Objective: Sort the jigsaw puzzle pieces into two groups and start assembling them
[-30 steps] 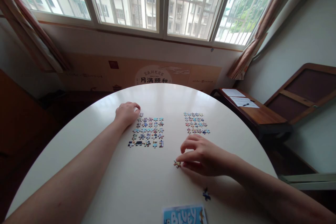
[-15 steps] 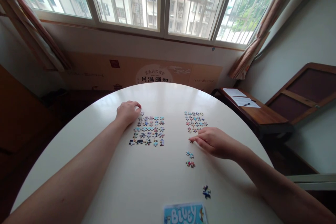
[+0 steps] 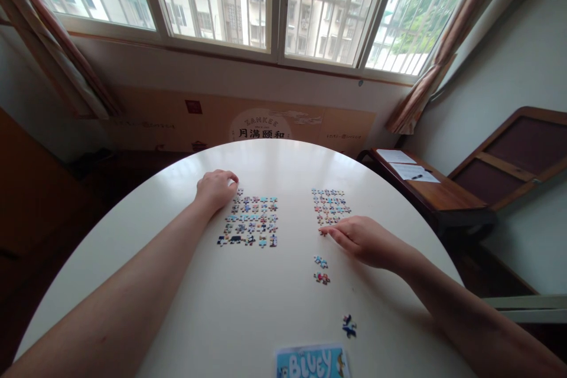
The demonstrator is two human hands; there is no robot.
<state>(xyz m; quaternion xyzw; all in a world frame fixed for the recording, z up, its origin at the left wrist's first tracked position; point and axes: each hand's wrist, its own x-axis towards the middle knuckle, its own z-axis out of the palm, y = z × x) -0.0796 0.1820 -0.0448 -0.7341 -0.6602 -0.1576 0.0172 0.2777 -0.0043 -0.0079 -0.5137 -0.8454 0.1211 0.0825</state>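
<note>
My left hand [image 3: 217,190] rests at the far left of the table, its fingers curled into a pinch beside a jigsaw piece [image 3: 240,192]. Whatever its fingertips hold, if anything, is hidden. Below it lie rows of jigsaw pieces [image 3: 251,227]. On the other side, my right hand [image 3: 357,237] has its fingers closed, with the fingertips on a small puzzle piece [image 3: 323,232] on the tabletop. This piece sits just under a second block of laid-out pieces [image 3: 330,201]. Nearer to me are a light blue piece [image 3: 321,261] and a red patterned piece [image 3: 322,277].
A dark blue puzzle piece [image 3: 349,326] lies closer to the front. At the bottom edge is a blue "Bluey" box or card [image 3: 312,362]. Papers and a pen lie on a wooden side table [image 3: 414,186] to the right, beyond the round white table [image 3: 212,307].
My right hand has pushed the small puzzle piece slightly away from me, closer to the right block. My left hand stays where it was.
</note>
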